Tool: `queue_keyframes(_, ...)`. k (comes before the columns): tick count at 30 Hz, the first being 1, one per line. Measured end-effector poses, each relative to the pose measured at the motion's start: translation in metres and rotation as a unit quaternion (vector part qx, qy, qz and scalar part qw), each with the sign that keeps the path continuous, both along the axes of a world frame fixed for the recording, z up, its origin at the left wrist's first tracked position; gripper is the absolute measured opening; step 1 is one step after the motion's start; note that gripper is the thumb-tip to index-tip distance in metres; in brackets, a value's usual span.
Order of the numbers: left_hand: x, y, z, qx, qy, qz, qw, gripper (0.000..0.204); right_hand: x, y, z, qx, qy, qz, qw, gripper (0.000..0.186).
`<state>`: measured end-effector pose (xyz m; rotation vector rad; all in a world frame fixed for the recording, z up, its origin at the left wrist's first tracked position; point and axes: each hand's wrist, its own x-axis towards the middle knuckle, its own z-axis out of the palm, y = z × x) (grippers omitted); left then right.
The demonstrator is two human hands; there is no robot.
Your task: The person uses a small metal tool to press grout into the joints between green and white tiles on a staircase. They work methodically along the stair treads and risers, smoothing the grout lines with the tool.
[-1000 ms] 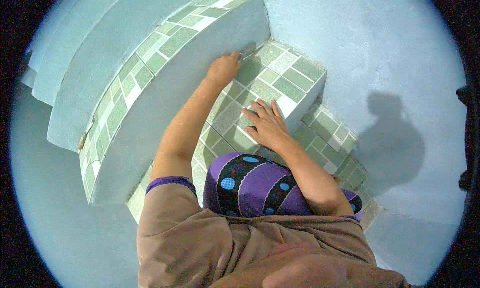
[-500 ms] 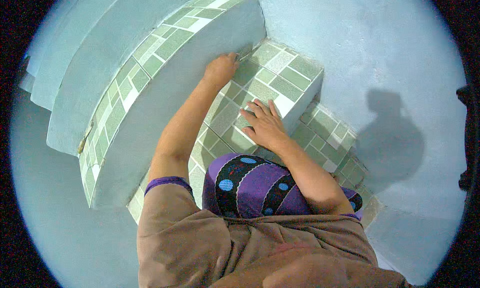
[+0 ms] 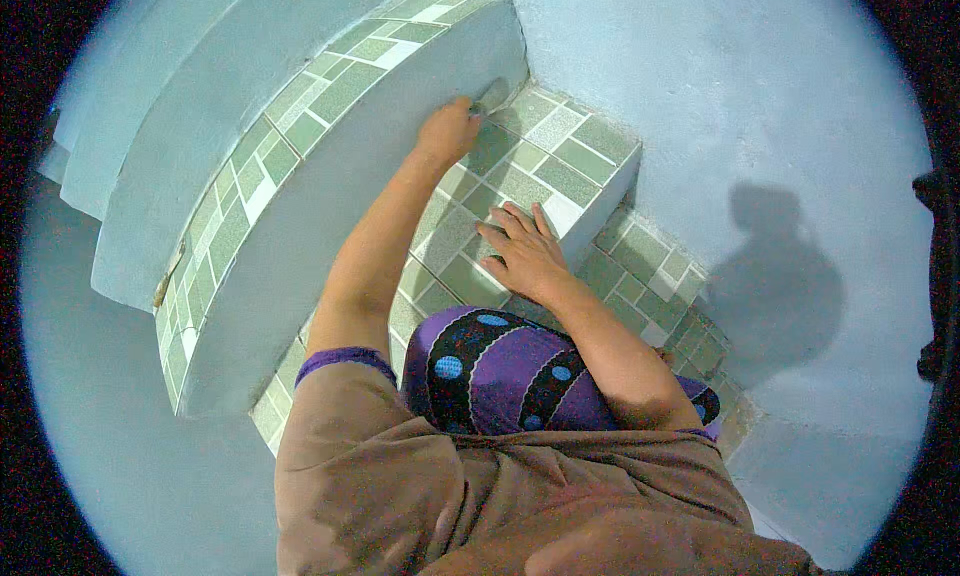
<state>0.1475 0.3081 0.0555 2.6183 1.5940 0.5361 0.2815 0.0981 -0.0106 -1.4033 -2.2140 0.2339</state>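
Observation:
My left hand (image 3: 448, 133) is closed around a small scraper (image 3: 494, 96), its handle mostly hidden in the fingers. The scraper's flat greyish blade lies close to the blue-grey riser (image 3: 440, 81), just above the inner edge of the tiled step. My right hand (image 3: 528, 254) rests with fingers spread on the green and white tiles (image 3: 518, 181) of that same step, close to its outer edge. Nothing is in it.
A curved upper step (image 3: 325, 94) with similar tiles rises on the left, with a thin brownish object (image 3: 170, 276) at its lower end. A lower tiled step (image 3: 635, 266) lies to the right. A pale blue wall (image 3: 740, 96) stands beyond; my knee (image 3: 500, 371) is below my hands.
The scraper has tilted, and its blade now shows broader against the riser. My left hand has shifted slightly up. My right hand stays on the tiles.

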Motion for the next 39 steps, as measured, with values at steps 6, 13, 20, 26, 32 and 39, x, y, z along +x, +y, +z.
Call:
queue_keyframes(6,-0.068,-0.089,0.008,-0.268,-0.269,0.067,0.923,0.043,-0.001,-0.001,-0.001,-0.001,0.012,-0.003,1.000,0.055)
queue_keyframes(13,-0.107,-0.153,0.018,-0.313,-0.267,0.075,0.908,0.052,0.000,-0.001,0.004,-0.014,-0.014,-0.003,1.000,0.054)
queue_keyframes(20,-0.135,-0.149,0.009,-0.224,-0.114,0.118,0.961,0.045,0.000,-0.003,0.007,-0.009,-0.011,0.007,1.000,0.054)
queue_keyframes(26,-0.112,-0.137,0.009,-0.097,-0.004,0.065,0.993,0.039,0.001,-0.002,0.004,-0.014,-0.012,0.009,1.000,0.055)
queue_keyframes(32,-0.084,-0.097,0.012,-0.076,0.039,0.044,0.995,0.038,0.001,-0.003,0.004,-0.016,-0.010,0.007,1.000,0.055)
queue_keyframes(39,-0.092,-0.085,0.024,-0.167,-0.012,0.032,0.985,0.037,0.001,-0.003,0.003,-0.003,-0.003,0.007,1.000,0.054)
